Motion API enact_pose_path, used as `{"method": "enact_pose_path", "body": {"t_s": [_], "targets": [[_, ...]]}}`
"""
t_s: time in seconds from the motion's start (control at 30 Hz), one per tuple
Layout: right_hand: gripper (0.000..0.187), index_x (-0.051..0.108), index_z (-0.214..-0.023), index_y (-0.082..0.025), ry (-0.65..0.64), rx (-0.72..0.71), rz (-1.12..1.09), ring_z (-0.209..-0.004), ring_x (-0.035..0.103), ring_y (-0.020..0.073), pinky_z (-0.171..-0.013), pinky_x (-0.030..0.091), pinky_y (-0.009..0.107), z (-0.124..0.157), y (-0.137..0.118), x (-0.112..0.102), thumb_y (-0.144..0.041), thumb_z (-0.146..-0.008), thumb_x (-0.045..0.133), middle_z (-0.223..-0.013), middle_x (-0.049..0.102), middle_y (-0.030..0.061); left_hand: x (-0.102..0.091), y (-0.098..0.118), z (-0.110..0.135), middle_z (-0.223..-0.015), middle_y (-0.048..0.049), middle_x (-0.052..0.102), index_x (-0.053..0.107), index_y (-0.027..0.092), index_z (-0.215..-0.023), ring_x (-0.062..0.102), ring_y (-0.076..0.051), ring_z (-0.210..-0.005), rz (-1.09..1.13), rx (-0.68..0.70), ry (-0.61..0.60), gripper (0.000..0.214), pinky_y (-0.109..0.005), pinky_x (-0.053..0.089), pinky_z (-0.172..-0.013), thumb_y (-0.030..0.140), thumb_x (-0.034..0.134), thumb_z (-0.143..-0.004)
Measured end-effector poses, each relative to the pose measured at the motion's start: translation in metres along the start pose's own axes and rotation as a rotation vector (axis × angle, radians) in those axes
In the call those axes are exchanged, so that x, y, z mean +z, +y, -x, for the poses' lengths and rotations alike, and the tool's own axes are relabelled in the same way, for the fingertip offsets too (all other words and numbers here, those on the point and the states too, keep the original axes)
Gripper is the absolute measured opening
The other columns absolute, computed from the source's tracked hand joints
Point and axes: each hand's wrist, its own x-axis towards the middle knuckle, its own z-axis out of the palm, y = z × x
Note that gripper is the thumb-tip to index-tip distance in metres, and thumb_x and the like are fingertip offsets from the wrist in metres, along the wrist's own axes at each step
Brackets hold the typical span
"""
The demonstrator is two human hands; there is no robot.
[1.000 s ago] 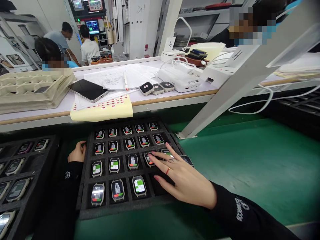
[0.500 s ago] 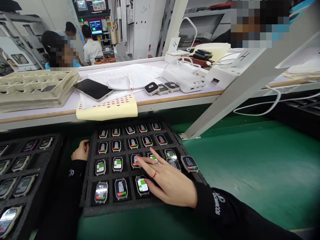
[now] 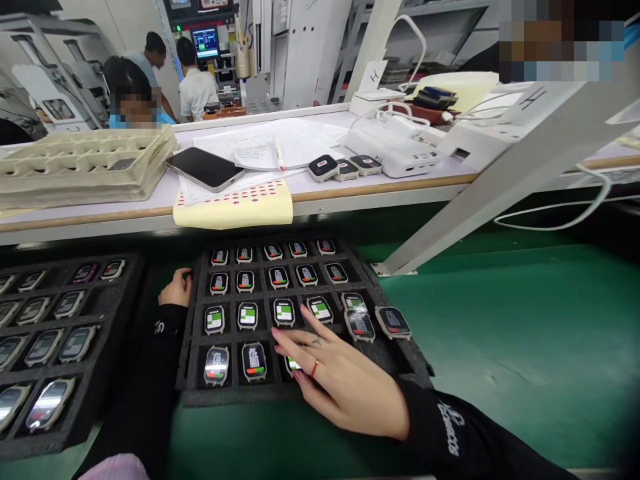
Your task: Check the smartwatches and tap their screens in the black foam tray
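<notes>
A dark grey foam tray (image 3: pixel 235 399) holds several smartwatch bodies without straps, their screens lit with text or green and white blocks. My right hand (image 3: pixel 350 380) stretches over its near rows, fingers spread. Its fingertips are over a front-row smartwatch (image 3: pixel 292 364), partly hiding it; whether they touch the screen I cannot tell. To the right, a smartwatch (image 3: pixel 393 322) lies on the tray's edge, and another smartwatch (image 3: pixel 360 325) overlaps the one behind it. At the tray's left side, my left hand (image 3: pixel 175 289) is curled against the edge, its fingers partly hidden.
A second foam tray (image 3: pixel 95 373) of watches lies left. Above, a shelf carries a phone (image 3: pixel 205 168), papers, a marker (image 3: pixel 279 152), three small dark-topped square pieces (image 3: pixel 346 167), a white hub (image 3: pixel 395 150) and a moulded tray (image 3: pixel 85 180). A slanted metal post (image 3: pixel 480 180) stands right. Co-workers are behind.
My right hand has drawn back from the third-row watch toward the front-row one. That third-row watch's screen now shows green and white instead of dark text. My view has shifted slightly.
</notes>
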Motion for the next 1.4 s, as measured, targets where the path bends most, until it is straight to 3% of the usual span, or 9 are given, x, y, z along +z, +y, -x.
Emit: {"method": "enact_pose_path", "body": {"t_s": [0.1, 0.23, 0.43, 0.7, 1.07, 1.23, 1.4], "targets": [[0.061, 0.012, -0.153, -0.011, -0.029, -0.028, -0.078, -0.124, 0.047, 0.0252, -0.118, 0.010, 0.060, -0.001, -0.011, 0.009, -0.009, -0.096, 0.032, -0.115, 0.066, 0.0110, 0.001, -0.001, 0.000, -0.081, -0.0010, 0.064, 0.050, 0.028, -0.127, 0.063, -0.022, -0.075, 0.001, 0.000, 0.001, 0.035, -0.027, 0.030, -0.054, 0.038, 0.038, -0.095], [0.061, 0.010, -0.153, -0.012, -0.032, -0.075, -0.117, -0.129, 0.043, 0.0243, -0.118, 0.005, 0.060, -0.003, -0.021, 0.018, -0.008, -0.096, 0.031, -0.124, 0.062, 0.0112, 0.002, -0.002, 0.001, -0.083, -0.0007, 0.065, 0.050, 0.029, -0.126, 0.064, -0.022, -0.079, -0.001, 0.000, 0.003, 0.034, -0.027, 0.033, -0.058, 0.037, 0.039, -0.095], [0.055, 0.019, -0.150, -0.008, -0.107, -0.054, -0.029, -0.133, 0.038, 0.0281, -0.118, 0.004, 0.060, -0.005, -0.025, 0.025, -0.012, -0.097, 0.033, -0.126, 0.061, 0.0141, 0.003, -0.003, 0.002, -0.081, -0.0012, 0.065, 0.050, 0.027, -0.126, 0.065, -0.023, -0.080, -0.004, 0.003, 0.006, 0.034, -0.028, 0.036, -0.061, 0.035, 0.040, -0.095], [0.058, 0.019, -0.151, -0.010, -0.019, -0.073, -0.034, -0.128, 0.045, 0.0268, -0.117, 0.007, 0.062, -0.020, -0.032, 0.028, -0.008, -0.095, 0.033, -0.112, 0.066, 0.0118, 0.005, -0.004, 0.003, -0.081, -0.0012, 0.066, 0.051, 0.027, -0.126, 0.065, -0.022, -0.081, 0.009, 0.007, 0.011, 0.033, -0.027, 0.037, -0.062, 0.034, 0.040, -0.095], [0.057, 0.027, -0.148, 0.001, -0.179, -0.119, -0.054, -0.138, 0.031, 0.0266, -0.121, 0.001, 0.051, -0.045, -0.052, 0.055, -0.020, -0.097, 0.040, -0.139, 0.050, 0.0180, 0.005, -0.005, 0.003, -0.085, -0.0018, 0.067, 0.050, 0.027, -0.126, 0.065, -0.022, -0.082, 0.020, 0.006, 0.006, 0.033, -0.027, 0.037, -0.062, 0.033, 0.040, -0.095], [0.057, 0.024, -0.150, -0.002, -0.103, -0.068, -0.008, -0.139, 0.032, 0.0260, -0.120, 0.004, 0.055, -0.041, -0.043, 0.042, -0.014, -0.096, 0.037, -0.139, 0.051, 0.0153, 0.005, -0.005, 0.003, -0.084, -0.0016, 0.067, 0.050, 0.027, -0.127, 0.065, -0.022, -0.082, 0.028, 0.005, 0.003, 0.033, -0.027, 0.038, -0.063, 0.033, 0.040, -0.096], [0.059, 0.018, -0.153, -0.009, 0.012, 0.008, 0.100, -0.135, 0.040, 0.0264, -0.117, 0.018, 0.061, -0.025, -0.022, 0.023, -0.010, -0.097, 0.036, -0.139, 0.051, 0.0159, 0.004, -0.005, 0.003, -0.082, -0.0015, 0.066, 0.051, 0.027, -0.126, 0.065, -0.022, -0.081, 0.059, -0.004, 0.008, 0.033, -0.027, 0.038, -0.064, 0.033, 0.040, -0.095]]}}
